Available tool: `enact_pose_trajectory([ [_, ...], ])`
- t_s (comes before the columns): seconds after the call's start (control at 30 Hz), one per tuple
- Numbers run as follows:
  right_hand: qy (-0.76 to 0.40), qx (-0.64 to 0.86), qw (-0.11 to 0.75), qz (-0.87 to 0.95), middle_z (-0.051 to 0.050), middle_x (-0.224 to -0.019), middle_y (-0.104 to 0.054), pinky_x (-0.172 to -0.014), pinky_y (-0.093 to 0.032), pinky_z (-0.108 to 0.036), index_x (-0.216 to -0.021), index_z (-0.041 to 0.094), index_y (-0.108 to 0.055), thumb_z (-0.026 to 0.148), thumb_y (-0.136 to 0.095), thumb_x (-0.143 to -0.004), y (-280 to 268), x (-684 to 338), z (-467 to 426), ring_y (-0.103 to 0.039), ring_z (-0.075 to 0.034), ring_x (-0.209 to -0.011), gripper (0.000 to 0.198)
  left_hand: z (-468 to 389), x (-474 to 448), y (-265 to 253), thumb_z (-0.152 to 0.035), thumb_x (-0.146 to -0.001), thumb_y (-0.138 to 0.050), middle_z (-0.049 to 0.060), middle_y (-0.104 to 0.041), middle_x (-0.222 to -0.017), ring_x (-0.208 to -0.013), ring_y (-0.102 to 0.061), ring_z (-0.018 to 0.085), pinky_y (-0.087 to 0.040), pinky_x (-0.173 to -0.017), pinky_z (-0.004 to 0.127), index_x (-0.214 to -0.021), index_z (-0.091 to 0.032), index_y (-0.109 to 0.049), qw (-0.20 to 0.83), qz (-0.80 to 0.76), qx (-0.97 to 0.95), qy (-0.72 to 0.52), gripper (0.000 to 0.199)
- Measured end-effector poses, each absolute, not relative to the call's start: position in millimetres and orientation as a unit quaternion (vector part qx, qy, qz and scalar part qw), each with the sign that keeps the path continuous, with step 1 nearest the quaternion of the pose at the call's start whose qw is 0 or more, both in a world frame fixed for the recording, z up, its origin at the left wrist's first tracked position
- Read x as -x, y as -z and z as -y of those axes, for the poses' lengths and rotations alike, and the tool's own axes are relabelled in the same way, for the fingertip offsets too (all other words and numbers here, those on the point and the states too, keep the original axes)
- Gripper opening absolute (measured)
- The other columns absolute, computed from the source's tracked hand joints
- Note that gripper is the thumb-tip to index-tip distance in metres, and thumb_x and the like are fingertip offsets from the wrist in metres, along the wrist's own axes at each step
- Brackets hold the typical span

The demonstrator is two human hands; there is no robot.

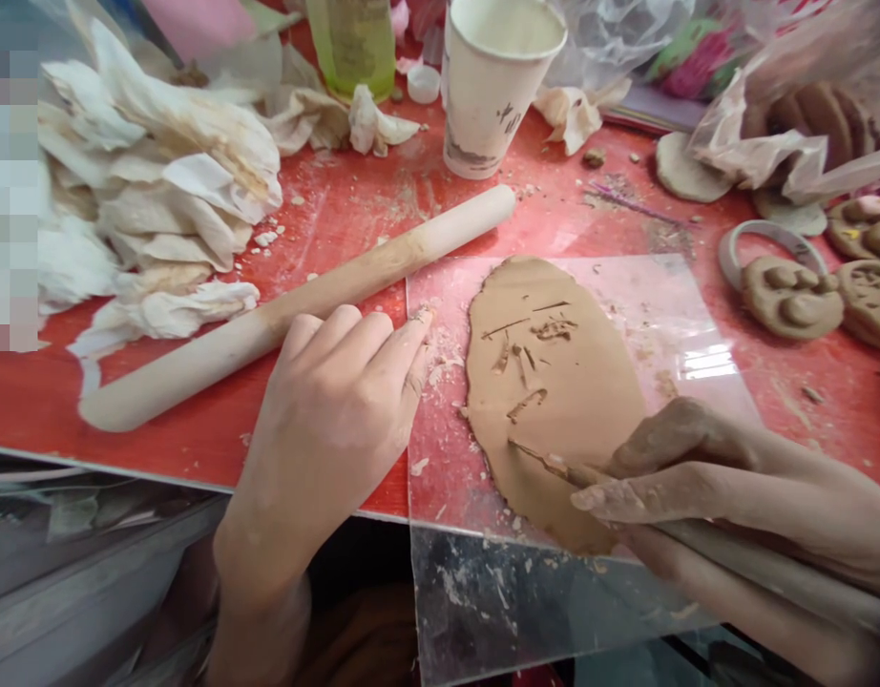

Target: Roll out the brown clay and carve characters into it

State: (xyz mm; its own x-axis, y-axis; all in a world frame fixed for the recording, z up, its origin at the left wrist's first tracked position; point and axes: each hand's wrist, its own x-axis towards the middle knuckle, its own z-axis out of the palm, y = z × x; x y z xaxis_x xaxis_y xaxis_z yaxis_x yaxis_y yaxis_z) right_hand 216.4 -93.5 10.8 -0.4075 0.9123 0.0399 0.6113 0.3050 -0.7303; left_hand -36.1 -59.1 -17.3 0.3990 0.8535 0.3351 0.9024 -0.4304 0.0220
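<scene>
Past the near rim of the red table [361, 202], a clear sheet [483, 611] is jutting out toward 6 o'clock, its corner hanging over the side. At 4 o'clock, the right hand [669, 482] is gripping a slim tool [755, 568] like a pen — the fingers are closing around its front part while the pale handle is running back under the hand. The tool's tip is touching the clay slab [597, 382] toward the slab's 8 o'clock side. The slab, brown and roughly oval, is lying flat on the sheet at the middle of the clock, and dark cut lines and gouges are clustering toward its 11 o'clock side. At 9 o'clock, the left hand [340, 396] is curling loosely, back upward, beside the slab; whether its tucked fingers are holding anything cannot be told. Just beyond that hand, a wooden rolling pin [404, 253] is slanting from 9 o'clock up toward 12. At 2 o'clock, a pale ring [732, 253] is sitting beside a molded clay piece [790, 301]. Farther off, crumpled tissues [189, 181] are heaping up at 10 o'clock, and a white paper cup [487, 105] is standing upright near 12 — a container of yellow-green liquid [350, 48] is standing at 11, and a clear plastic bag [744, 143] is lying crumpled at 1.
</scene>
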Motion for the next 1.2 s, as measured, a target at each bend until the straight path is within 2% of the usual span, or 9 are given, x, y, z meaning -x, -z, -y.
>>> enact_pose_trajectory([
  [0.13,-0.359,0.442,0.228,0.789,0.003,-0.081,-0.062,-0.052,-0.054,-0.02,-0.103,0.045,-0.066,0.025,-0.064,-0.084,-11.6,-223.2,89.4,-0.063,-0.011,-0.065,0.027,59.0,35.9,17.7,-0.02,-0.096,-0.044,0.002,-0.055,-0.072,-0.073,-0.049,0.022,-0.033,-0.067,0.038,-0.118,-0.013,-0.061,0.079,0.526,0.832,0.16,0.029],
  [0.33,-0.28,0.474,0.256,0.794,0.001,-0.087,-0.061,-0.053,-0.051,-0.015,-0.098,0.037,-0.071,0.035,-0.058,-0.091,-10.1,-227.0,86.9,-0.062,-0.008,-0.072,0.014,59.2,36.3,18.0,-0.02,-0.096,-0.044,0.002,-0.056,-0.072,-0.073,-0.049,0.022,-0.031,-0.068,0.037,-0.117,-0.011,-0.062,0.084,0.523,0.832,0.168,0.029],
  [0.5,-0.239,0.506,0.266,0.785,-0.001,-0.087,-0.062,-0.056,-0.053,-0.017,-0.095,0.036,-0.07,0.04,-0.053,-0.094,-8.5,-233.4,97.9,-0.063,-0.009,-0.074,0.018,58.4,36.6,19.0,-0.018,-0.095,-0.046,0.002,-0.056,-0.073,-0.074,-0.049,0.022,-0.032,-0.069,0.037,-0.118,-0.011,-0.062,0.091,0.52,0.833,0.165,0.029],
  [0.63,-0.197,0.493,0.243,0.812,0.0,-0.085,-0.065,-0.059,-0.057,-0.022,-0.101,0.038,-0.066,0.031,-0.056,-0.091,-11.1,-233.9,108.1,-0.064,-0.013,-0.078,0.015,58.1,37.0,19.7,-0.021,-0.096,-0.045,0.002,-0.056,-0.073,-0.072,-0.048,0.022,-0.032,-0.069,0.038,-0.117,-0.012,-0.063,0.092,0.523,0.831,0.165,0.029],
  [0.7,-0.181,0.483,0.233,0.825,0.002,-0.087,-0.067,-0.063,-0.058,-0.023,-0.105,0.04,-0.063,0.028,-0.059,-0.088,-13.0,-229.6,108.6,-0.064,-0.014,-0.081,0.021,58.2,37.0,19.7,-0.021,-0.096,-0.045,0.002,-0.056,-0.073,-0.073,-0.048,0.022,-0.032,-0.069,0.037,-0.117,-0.012,-0.063,0.093,0.522,0.832,0.167,0.029],
  [0.9,-0.192,0.472,0.275,0.816,0.002,-0.085,-0.062,-0.052,-0.053,-0.012,-0.096,0.034,-0.067,0.034,-0.05,-0.096,-9.3,-208.5,98.6,-0.063,-0.006,-0.071,0.017,58.8,36.6,19.5,-0.02,-0.096,-0.044,0.002,-0.056,-0.073,-0.073,-0.048,0.021,-0.032,-0.07,0.037,-0.116,-0.013,-0.063,0.089,0.524,0.831,0.164,0.028],
  [1.07,-0.193,0.47,0.258,0.822,0.001,-0.088,-0.061,-0.06,-0.054,-0.011,-0.098,0.032,-0.067,0.032,-0.05,-0.095,-6.9,-209.5,99.8,-0.063,-0.006,-0.077,0.016,58.1,36.1,19.4,-0.021,-0.097,-0.043,0.002,-0.055,-0.072,-0.073,-0.047,0.021,-0.032,-0.069,0.037,-0.116,-0.013,-0.062,0.086,0.525,0.831,0.163,0.029],
  [1.2,-0.188,0.482,0.253,0.818,0.0,-0.09,-0.061,-0.06,-0.055,-0.016,-0.099,0.034,-0.067,0.035,-0.048,-0.097,-7.3,-211.7,106.3,-0.063,-0.008,-0.078,0.019,58.2,35.7,19.0,-0.022,-0.097,-0.042,0.002,-0.055,-0.072,-0.072,-0.047,0.022,-0.032,-0.069,0.037,-0.117,-0.012,-0.062,0.087,0.526,0.829,0.167,0.03],
])
